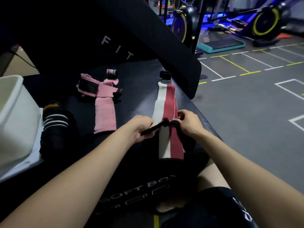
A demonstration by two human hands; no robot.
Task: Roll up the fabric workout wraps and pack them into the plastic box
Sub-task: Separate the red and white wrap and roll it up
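Head view, single: worn camera looking forward and down, close above both forearms, over black padded soft box (141, 99); gym floor (246, 104) recedes at right.

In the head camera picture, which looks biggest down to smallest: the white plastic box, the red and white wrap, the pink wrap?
1. white plastic box, though nearness and cropping make this unsure
2. red and white wrap
3. pink wrap, looks close to the red one

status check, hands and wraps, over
Left hand and right hand pinch red-and-white wrap, still flat. Pink wrap unrolled. Plastic box far left.
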